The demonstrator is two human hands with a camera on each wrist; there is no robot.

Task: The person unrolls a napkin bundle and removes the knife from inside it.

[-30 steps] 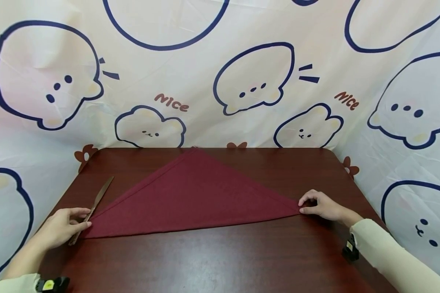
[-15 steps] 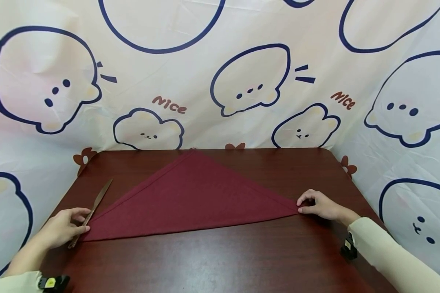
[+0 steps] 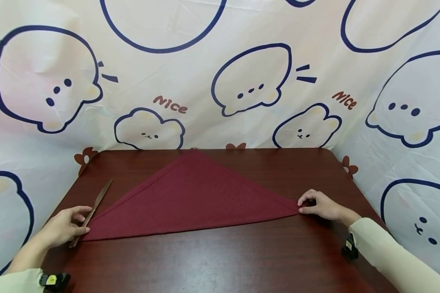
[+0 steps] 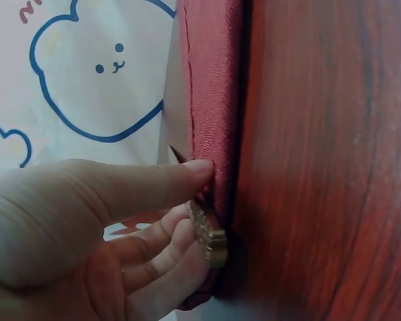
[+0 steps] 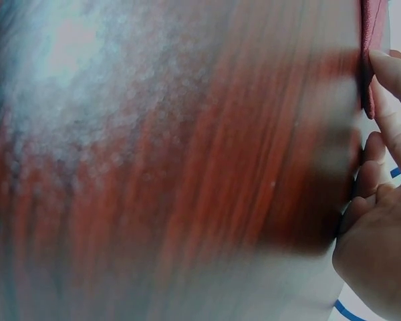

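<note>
A dark red cloth (image 3: pixel 198 195) lies as a wide triangle, its peak at the table's far edge. On its left corner rests a gold-coloured table knife (image 3: pixel 102 194) with a patterned handle (image 4: pixel 203 231). My left hand (image 3: pixel 60 228) holds the handle between thumb and fingers; the thumb tip also touches the cloth's edge (image 4: pixel 217 114) in the left wrist view. My index finger is largely hidden there. At the opposite end, my right hand (image 3: pixel 324 206) pinches the cloth's right corner between thumb and index finger. The right wrist view catches that corner (image 5: pixel 371 67) at its edge.
A brown wood-grain table (image 3: pixel 205 260) lies under everything, with bare surface in front of the cloth. A white printed curtain (image 3: pixel 198 81) surrounds the back and sides. Both wrists carry small black devices (image 3: pixel 55 281).
My left thumb has drawn back slightly from the cloth toward the knife handle. The head view has shifted a little. My right hand keeps its place at the cloth's corner.
</note>
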